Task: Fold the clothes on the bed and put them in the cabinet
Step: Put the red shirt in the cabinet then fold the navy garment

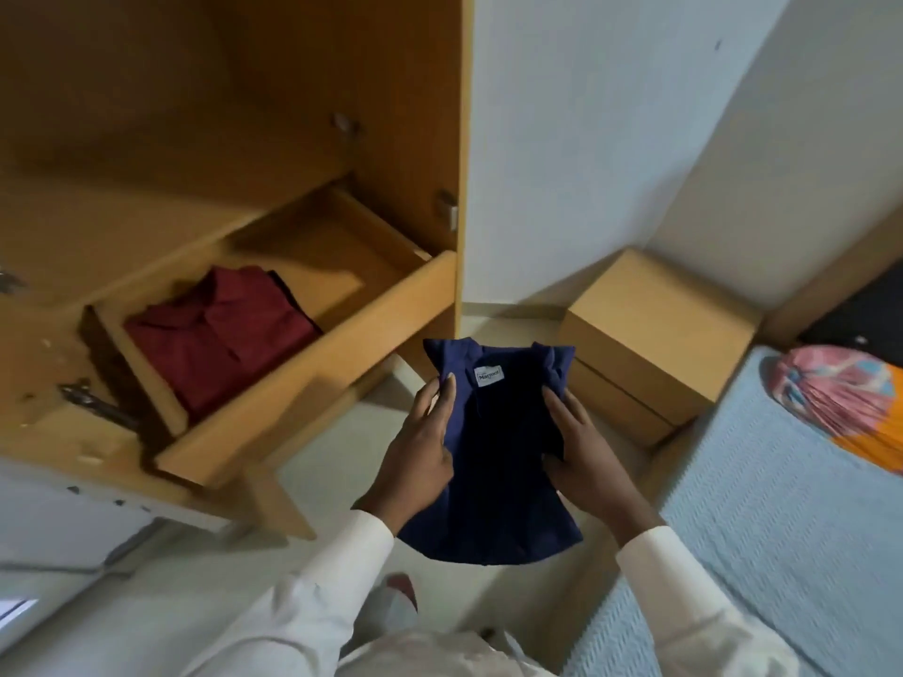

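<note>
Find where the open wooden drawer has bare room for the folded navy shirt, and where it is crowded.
Free: the bare floor of the open wooden drawer at its right end, bordered by the folded maroon shirt, the back wall and front panel. Crowded: the left end, filled by that shirt.

The navy blue cloth shirt is looking matt. At ten o'clock the tan wooden drawer is showing a smooth finish; at four o'clock the pale blue woven bedspread is looking rough.
</note>
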